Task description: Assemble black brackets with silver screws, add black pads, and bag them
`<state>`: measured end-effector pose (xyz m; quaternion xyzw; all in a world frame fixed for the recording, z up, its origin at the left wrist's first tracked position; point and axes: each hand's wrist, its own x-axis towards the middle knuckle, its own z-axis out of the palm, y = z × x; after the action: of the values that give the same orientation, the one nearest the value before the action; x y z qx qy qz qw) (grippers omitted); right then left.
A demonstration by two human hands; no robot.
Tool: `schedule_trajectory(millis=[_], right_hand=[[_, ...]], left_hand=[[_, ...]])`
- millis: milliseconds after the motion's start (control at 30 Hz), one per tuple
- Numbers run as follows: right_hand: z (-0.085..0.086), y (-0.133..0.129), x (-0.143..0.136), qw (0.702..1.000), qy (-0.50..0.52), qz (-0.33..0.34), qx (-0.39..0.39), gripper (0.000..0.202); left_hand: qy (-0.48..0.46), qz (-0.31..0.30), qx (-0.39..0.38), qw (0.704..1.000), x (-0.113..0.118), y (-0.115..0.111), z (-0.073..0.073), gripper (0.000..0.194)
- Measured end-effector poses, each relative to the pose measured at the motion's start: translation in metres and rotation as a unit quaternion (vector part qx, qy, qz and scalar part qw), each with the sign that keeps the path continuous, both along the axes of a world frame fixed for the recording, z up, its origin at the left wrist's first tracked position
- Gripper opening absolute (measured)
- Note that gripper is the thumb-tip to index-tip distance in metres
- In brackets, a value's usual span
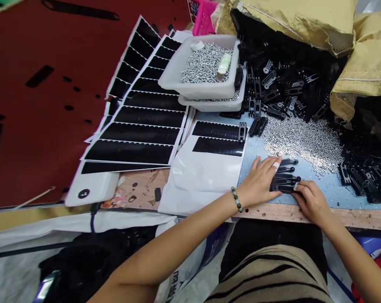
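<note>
Several slim black plastic parts with round ball ends (284, 176) lie side by side on a light blue mat (256, 162) near the table's front edge. My left hand (262, 182) rests over their left ends, its fingers stretched out and a white band around one finger. At the right end of the nearest part, my right hand (313, 200) has thumb and fingertips closed in a pinch, partly hiding that end. Just beyond the parts spreads a heap of small silver screws and nuts (304, 141).
Sheets of black stickers (142, 118) and a white sheet (193, 176) lie to the left. Stacked white tubs (196, 90) hold screws. Black slotted plastic pieces (272, 92) spill from brown paper sacks (304, 21). More black pieces (361, 181) lie at right.
</note>
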<state>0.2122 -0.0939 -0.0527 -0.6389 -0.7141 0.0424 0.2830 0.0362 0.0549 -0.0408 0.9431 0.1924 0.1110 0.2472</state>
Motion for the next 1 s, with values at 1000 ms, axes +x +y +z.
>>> schedule_trajectory(millis=[1000], right_hand=[[0.006,-0.013,-0.014,0.99,-0.02,0.115,-0.084,0.06]], left_hand=[[-0.094,0.035,-0.079,0.992,0.003,-0.014,-0.01,0.074]])
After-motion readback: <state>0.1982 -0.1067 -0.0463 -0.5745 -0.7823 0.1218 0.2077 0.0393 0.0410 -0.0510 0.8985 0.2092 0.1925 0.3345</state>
